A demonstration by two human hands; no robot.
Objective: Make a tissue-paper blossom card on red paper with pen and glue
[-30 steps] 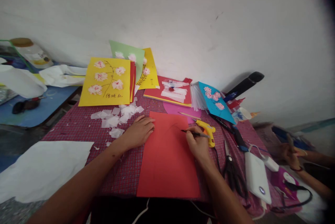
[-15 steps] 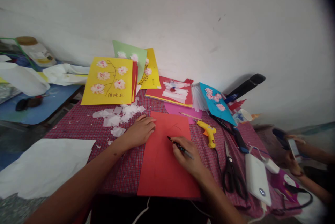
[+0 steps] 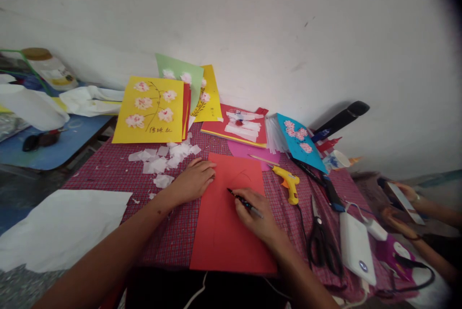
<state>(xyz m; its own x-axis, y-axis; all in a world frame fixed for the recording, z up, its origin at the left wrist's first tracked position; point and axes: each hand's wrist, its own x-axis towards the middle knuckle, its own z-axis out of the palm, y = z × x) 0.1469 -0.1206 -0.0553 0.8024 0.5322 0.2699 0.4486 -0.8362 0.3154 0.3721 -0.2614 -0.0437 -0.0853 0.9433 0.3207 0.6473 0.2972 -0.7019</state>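
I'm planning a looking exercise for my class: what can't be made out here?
In the head view:
Red sheet: partly covered by the right hand.
Green card: lower left behind the front yellow card.
Jar label: too blurred to read.
Pen tip: too small to judge contact.
Nearby person: cut off by right edge.

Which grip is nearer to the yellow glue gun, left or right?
Right. The right grip, holding a pen, is left of the yellow glue gun. The left grip lies farther left, at the left edge of the red paper.
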